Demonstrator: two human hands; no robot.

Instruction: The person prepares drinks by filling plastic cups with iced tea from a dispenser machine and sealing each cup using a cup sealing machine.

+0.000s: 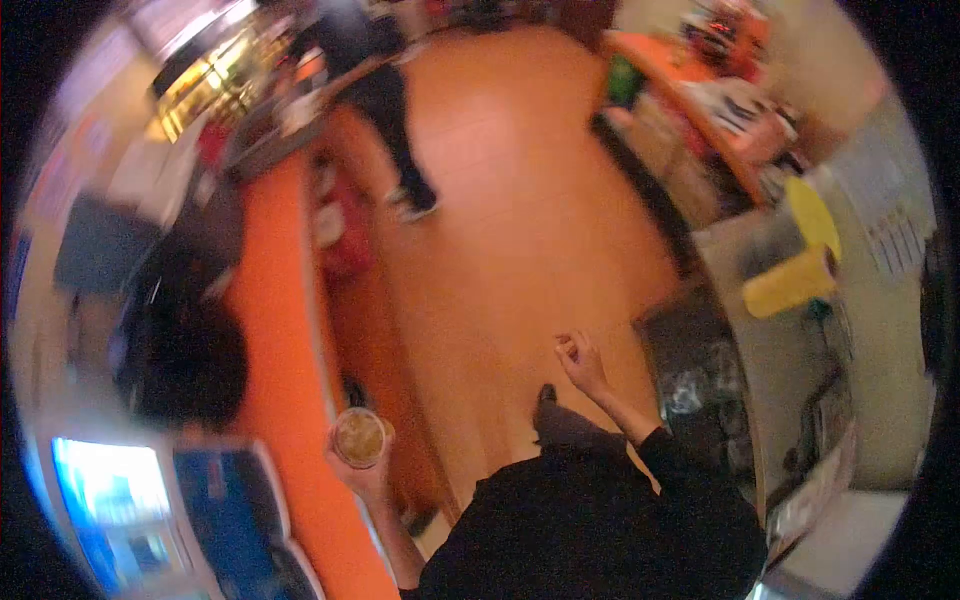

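Observation:
My left hand [362,478] is wrapped around a cup [360,438] of pale yellowish-brown drink, seen from above with its round rim facing me. The cup is beside the edge of a long orange counter [280,330]. Out in front of my body, over the floor, my right hand [580,362] hangs with loosely curled fingers, partly apart, and nothing visible in them. Motion blur softens the fingers. One dark shoe [546,396] of mine shows below, left of that hand.
A person in dark clothes [385,110] stands farther along the counter. The wooden floor [500,200] runs between it and an orange-topped shelf [660,60]. Screens [110,490] stand at lower left. Black bags [690,385] and a yellow roll-like object [790,282] are at right.

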